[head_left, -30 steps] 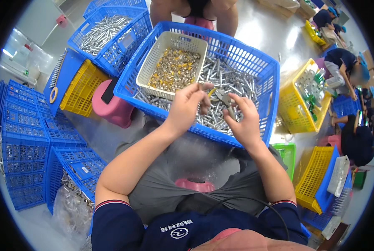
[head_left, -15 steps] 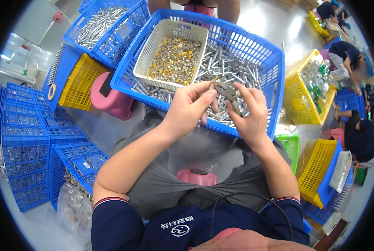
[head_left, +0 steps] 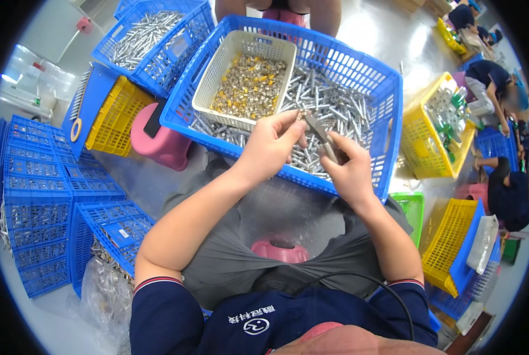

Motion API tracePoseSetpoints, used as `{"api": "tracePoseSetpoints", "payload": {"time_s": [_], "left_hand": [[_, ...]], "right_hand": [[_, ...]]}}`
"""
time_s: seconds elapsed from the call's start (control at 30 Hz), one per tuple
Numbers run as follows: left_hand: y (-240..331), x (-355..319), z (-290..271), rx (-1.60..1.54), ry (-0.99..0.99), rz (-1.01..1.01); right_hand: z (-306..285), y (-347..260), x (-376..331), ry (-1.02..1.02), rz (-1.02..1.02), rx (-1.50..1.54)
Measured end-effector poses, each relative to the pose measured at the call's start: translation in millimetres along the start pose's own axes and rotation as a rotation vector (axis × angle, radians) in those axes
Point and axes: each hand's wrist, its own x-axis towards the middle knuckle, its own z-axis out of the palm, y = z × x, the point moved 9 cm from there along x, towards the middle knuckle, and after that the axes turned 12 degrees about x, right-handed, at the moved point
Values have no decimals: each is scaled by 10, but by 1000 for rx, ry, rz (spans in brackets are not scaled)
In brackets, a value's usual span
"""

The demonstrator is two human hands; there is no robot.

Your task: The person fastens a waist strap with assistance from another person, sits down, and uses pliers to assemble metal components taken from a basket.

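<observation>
Above a large blue basket (head_left: 368, 62), my right hand (head_left: 350, 168) is closed round the handles of a pair of pliers (head_left: 317, 129). Their jaws point up and left, toward my left fingertips. My left hand (head_left: 269, 141) pinches a small metal piece (head_left: 300, 115) at the jaws; its exact kind is too small to tell. Beneath my hands lie many loose silver metal pins (head_left: 329, 97) in the basket. A cream basket (head_left: 202, 89) sits inside it at the left, holding small metal parts (head_left: 249, 83) mixed with yellow bits.
A blue basket of silver rods (head_left: 149, 38) stands at the far left beside a pink stool (head_left: 158, 142). Stacked blue crates (head_left: 39, 207) fill the left side. On the right are a yellow basket (head_left: 430, 148) and a green basket (head_left: 409, 210). Another person's legs (head_left: 329, 15) show beyond the basket.
The pliers have turned and their jaws look closer together, near my left fingertips. My right fingers have curled in round the handles. My left hand has hardly moved.
</observation>
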Motion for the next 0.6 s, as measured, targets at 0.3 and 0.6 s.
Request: {"api": "tracePoseSetpoints", "payload": {"time_s": [0.3,0.6], "left_hand": [[-449,112,211,327,-217,-96],[-491,177,240,-56,-130,-94]], "right_hand": [[65,84,98,-156,358,756],[-376,-40,255,59,-201,-115]]}}
